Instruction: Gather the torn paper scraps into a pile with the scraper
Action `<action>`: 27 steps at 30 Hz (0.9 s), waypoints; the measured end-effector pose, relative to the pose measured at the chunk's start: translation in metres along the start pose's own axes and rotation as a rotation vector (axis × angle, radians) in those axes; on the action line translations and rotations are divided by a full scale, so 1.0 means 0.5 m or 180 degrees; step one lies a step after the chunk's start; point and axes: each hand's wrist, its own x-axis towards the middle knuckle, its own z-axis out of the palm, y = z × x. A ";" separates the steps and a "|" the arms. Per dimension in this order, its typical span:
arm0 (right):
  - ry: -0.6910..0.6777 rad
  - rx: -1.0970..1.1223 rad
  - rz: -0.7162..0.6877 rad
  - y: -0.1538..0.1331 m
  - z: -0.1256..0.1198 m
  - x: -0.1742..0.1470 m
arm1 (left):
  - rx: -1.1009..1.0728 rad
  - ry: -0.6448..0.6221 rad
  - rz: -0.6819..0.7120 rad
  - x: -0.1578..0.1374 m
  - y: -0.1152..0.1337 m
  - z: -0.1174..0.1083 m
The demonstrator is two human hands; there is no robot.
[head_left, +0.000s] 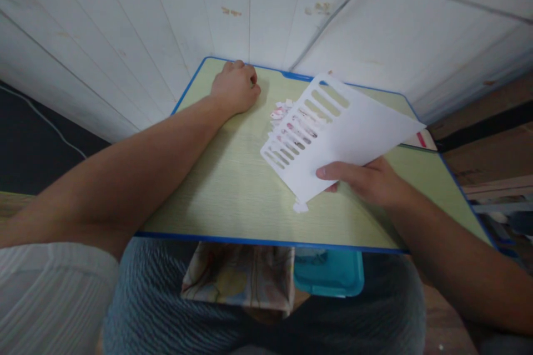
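Note:
A white sheet (353, 127) with a row of long rounded slots along one edge is tilted over the table. My right hand (368, 180) grips its near edge, thumb on top and fingers underneath. Beneath the slots and beside them lie small paper scraps (280, 113), some with reddish marks. Two or so plain white scraps (300, 207) rest by the sheet's near corner. Toward the table's far left corner, my left hand (236, 86) rests with its fingers curled in. Whether anything is inside those fingers I cannot make out.
The pale yellow-green table (208, 194) has a blue rim and stands against a white panelled wall (270, 11) with a grey cable (333, 16). Below its front edge are a patterned cloth-like item (241, 277) and a turquoise plastic container (333, 274). Cardboard (495, 133) stands at the right.

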 end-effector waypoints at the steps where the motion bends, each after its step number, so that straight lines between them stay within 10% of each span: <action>1: -0.0166 0.0106 0.0099 -0.002 0.001 -0.002 | -0.0001 -0.0017 -0.0010 0.000 0.000 -0.001; 15: -0.1438 0.0406 0.0737 -0.013 -0.001 -0.013 | -0.0164 -0.0088 -0.0073 0.004 -0.006 0.000; 27: -0.0713 0.0490 0.0433 -0.014 0.004 0.000 | -0.0174 -0.0034 -0.0004 0.004 -0.008 0.000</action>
